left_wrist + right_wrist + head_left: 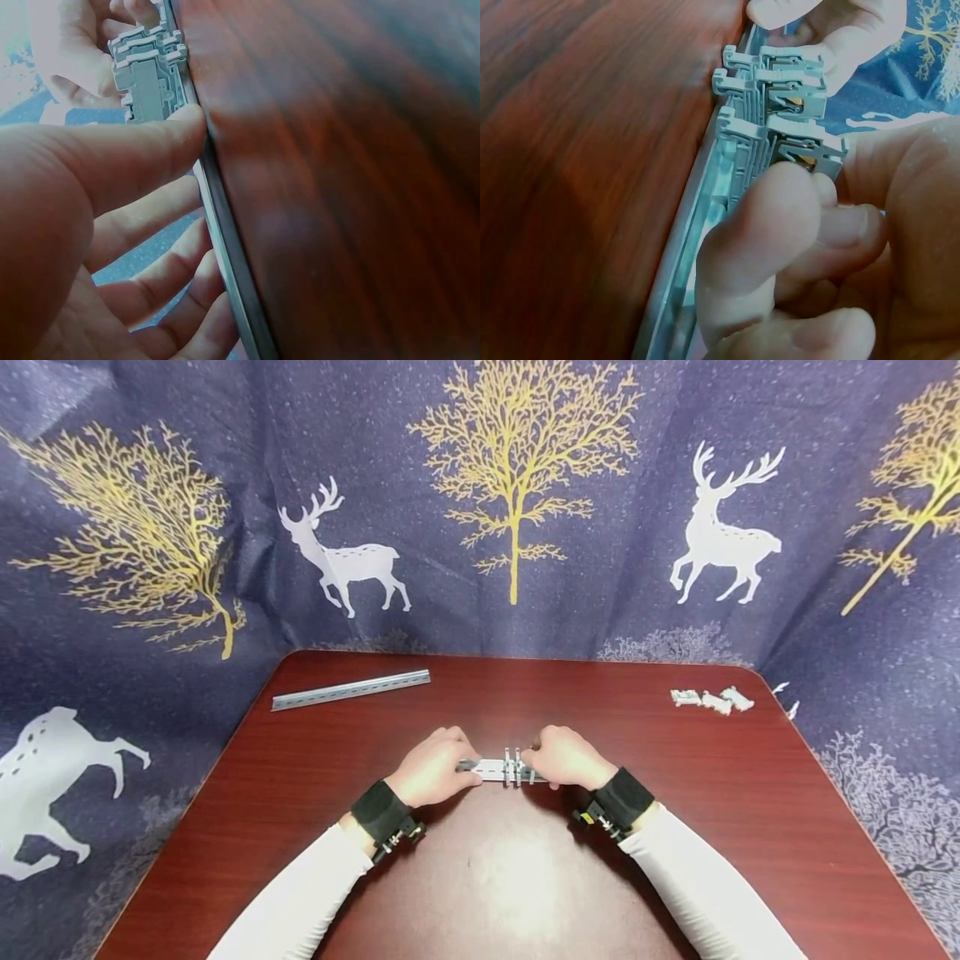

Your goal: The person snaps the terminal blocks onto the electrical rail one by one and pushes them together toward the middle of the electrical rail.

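Note:
A slotted metal DIN rail [491, 769] lies across the middle of the table, with slim grey terminal blocks [512, 766] standing side by side on it. My left hand [438, 767] grips the rail's left part; in the left wrist view its thumb [161, 142] presses near the blocks while the other fingers lie along the rail. At the right, my right hand [567, 757] has its fingers curled at the nearest terminal block [802, 139], pinching it low against the rail. Two more blocks [791, 82] sit just beyond that one in the right wrist view.
A longer loose DIN rail [351, 690] lies at the table's back left. Several loose pale terminal blocks [716, 700] are grouped at the back right. Behind the table [750, 777] hangs a dark blue cloth [465, 610] printed with deer and trees.

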`<action>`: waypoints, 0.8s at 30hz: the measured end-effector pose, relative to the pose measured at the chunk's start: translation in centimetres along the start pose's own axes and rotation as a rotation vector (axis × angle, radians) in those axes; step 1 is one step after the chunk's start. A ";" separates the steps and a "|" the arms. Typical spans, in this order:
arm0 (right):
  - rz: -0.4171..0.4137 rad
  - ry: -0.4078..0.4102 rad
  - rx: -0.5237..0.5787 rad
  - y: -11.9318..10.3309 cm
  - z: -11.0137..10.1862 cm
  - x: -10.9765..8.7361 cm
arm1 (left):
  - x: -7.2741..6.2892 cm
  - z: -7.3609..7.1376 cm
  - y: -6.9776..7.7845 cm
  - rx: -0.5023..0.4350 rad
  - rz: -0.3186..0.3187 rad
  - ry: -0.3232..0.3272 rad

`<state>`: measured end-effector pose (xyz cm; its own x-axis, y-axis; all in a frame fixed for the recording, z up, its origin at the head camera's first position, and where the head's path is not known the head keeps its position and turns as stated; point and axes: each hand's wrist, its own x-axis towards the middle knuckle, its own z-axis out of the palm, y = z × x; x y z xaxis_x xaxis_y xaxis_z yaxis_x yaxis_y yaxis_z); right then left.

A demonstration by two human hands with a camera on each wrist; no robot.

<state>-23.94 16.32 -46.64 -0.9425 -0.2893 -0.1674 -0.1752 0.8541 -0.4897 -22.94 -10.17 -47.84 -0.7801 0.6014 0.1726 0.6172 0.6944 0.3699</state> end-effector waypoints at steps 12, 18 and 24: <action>-0.010 -0.049 -0.034 -0.1 -0.2 -0.1 | 0.0 0.1 -0.3 -0.007 -0.007 -0.007; -0.044 -0.056 -0.040 -0.3 -0.3 -0.2 | 0.1 0.1 -0.3 -0.004 -0.019 -0.014; -0.059 -0.052 -0.053 -0.5 -0.2 -0.7 | 0.0 0.1 -0.3 -0.004 -0.004 -0.007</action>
<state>-23.28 16.15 -46.07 -0.9143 -0.3605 -0.1846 -0.2459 0.8562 -0.4543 -23.07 -10.37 -48.04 -0.7819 0.6013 0.1646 0.6135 0.6954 0.3742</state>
